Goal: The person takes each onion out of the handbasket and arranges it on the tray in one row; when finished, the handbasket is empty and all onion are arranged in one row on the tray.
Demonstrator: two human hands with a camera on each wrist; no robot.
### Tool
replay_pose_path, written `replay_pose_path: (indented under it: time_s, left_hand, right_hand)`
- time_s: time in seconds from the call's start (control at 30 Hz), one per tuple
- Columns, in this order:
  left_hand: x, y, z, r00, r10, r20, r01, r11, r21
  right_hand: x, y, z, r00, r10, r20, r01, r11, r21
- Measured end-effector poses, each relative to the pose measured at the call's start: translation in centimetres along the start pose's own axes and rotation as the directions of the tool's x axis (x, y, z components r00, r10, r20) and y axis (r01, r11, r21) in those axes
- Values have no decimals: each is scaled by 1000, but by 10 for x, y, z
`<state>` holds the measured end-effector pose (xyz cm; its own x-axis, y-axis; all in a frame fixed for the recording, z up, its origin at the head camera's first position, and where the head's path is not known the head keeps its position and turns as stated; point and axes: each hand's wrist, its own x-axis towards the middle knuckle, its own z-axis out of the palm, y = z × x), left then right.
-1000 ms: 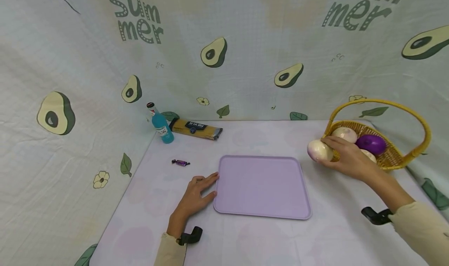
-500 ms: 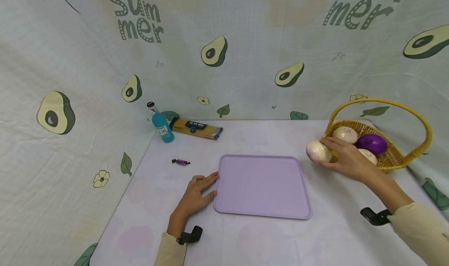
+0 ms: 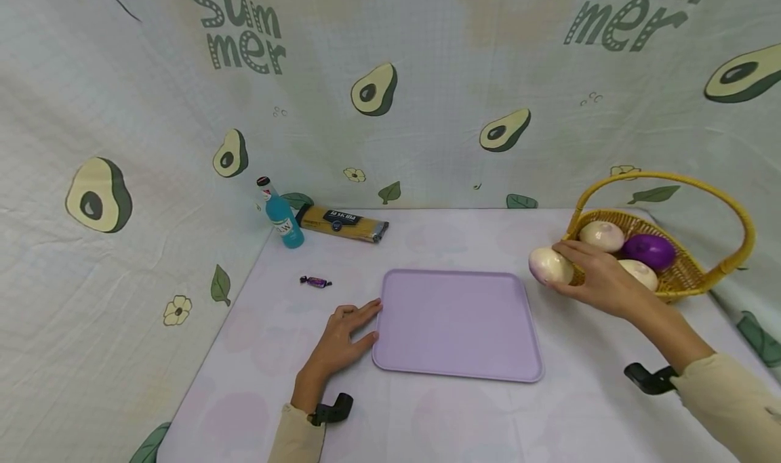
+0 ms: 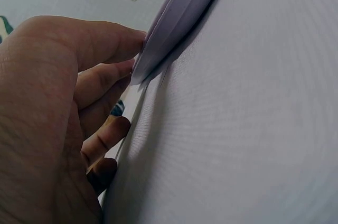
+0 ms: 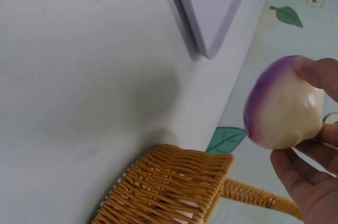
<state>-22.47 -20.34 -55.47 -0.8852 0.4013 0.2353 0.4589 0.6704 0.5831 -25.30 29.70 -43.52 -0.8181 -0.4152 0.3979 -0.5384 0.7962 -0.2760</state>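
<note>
My right hand (image 3: pixel 601 278) grips a glossy purple-and-white turnip (image 3: pixel 551 266) between thumb and fingers, just left of the wicker basket (image 3: pixel 689 273). In the right wrist view the turnip (image 5: pixel 282 105) hangs above the tabletop, its purple side facing away from the palm. Two whitish round vegetables (image 3: pixel 601 236) and a shiny purple one (image 3: pixel 649 251) lie inside the basket. My left hand (image 3: pixel 338 339) rests at the left edge of the lilac tray (image 3: pixel 457 324). Up close in the left wrist view, its fingertips (image 4: pixel 136 39) touch the tray's rim (image 4: pixel 174 23).
At the back left, a blue bottle (image 3: pixel 283 222) stands beside a yellow-and-black packet (image 3: pixel 343 224). A small purple wrapped candy (image 3: pixel 315 282) lies in front of them. The basket's tall arched handle (image 3: pixel 671 176) rises at the right. A printed cloth backdrop (image 3: pixel 427 110) borders the table.
My right hand has shifted slightly left with the turnip, away from the basket. The left hand and the tray stay as they were.
</note>
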Motion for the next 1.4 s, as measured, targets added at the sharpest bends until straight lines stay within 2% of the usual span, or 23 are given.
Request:
replay_pose_path:
  time_s: [0.27, 0.63, 1.03, 1.4]
  left_hand:
    - [0, -1, -2, 1000, -11, -9, 12, 1000, 9]
    - [1, -2, -2, 999, -25, 25, 25, 1000, -4]
    - [0, 0, -2, 1000, -22, 14, 22, 1000, -4]
    - [1, 0, -2, 999, -27, 30, 27, 1000, 5]
  right_hand:
    - [2, -4, 2, 1000, 20, 20, -21, 1000, 18]
    - [2, -10, 5, 1000, 18, 26, -18, 1000, 24]
    - [4, -15, 8, 996, 43, 72, -45, 999, 30]
    - [5, -23, 9, 989, 78, 122, -83, 996, 39]
